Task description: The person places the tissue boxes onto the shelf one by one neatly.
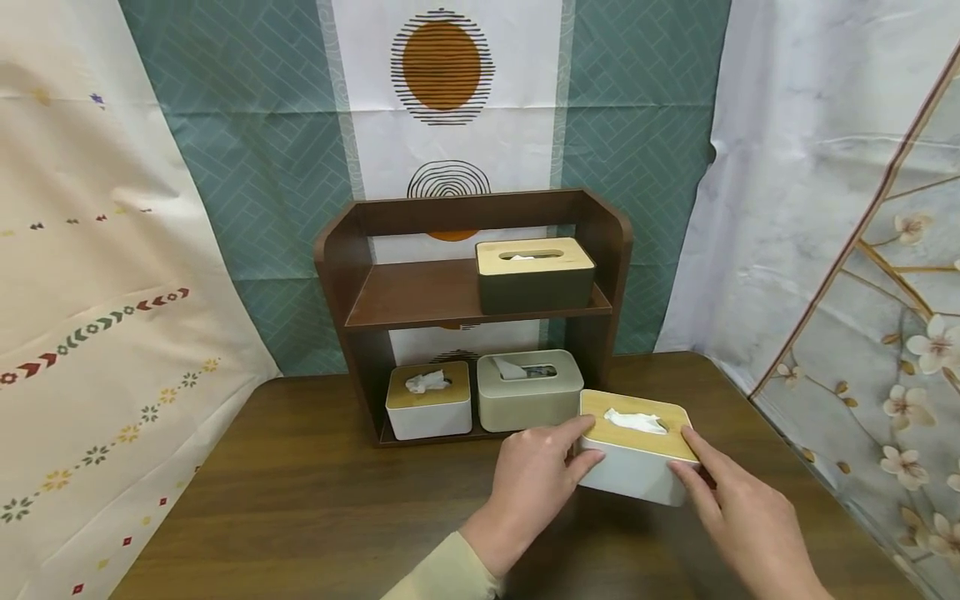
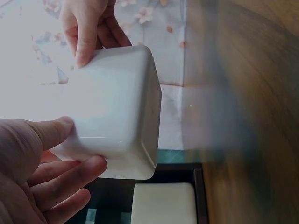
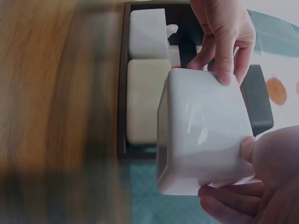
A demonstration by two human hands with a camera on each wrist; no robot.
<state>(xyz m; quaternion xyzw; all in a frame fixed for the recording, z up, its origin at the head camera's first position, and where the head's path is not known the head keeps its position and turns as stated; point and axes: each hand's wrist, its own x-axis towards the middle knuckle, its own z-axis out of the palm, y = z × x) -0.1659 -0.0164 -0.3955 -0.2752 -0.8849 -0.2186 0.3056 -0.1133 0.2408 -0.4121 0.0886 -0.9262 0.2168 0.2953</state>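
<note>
Both hands hold a white tissue box (image 1: 633,471) with a light wood lid and a tissue poking from its slot. It is raised above the table, in front of the shelf's right side. My left hand (image 1: 536,467) grips its left end, thumb on the front wall. At the other end, my right hand (image 1: 746,504) grips it with fingers at the lid's edge and thumb on the front. In the left wrist view the box's white wall (image 2: 112,98) shows between both hands; the right wrist view shows its side and underside edge (image 3: 205,130).
A brown two-tier shelf (image 1: 420,292) stands on the wooden table (image 1: 300,500). Its upper tier bears a dark green tissue box (image 1: 536,290) at the right. Below are a white tissue box with wood lid (image 1: 431,421) and a beige tissue box (image 1: 528,408). Patterned cloths hang around.
</note>
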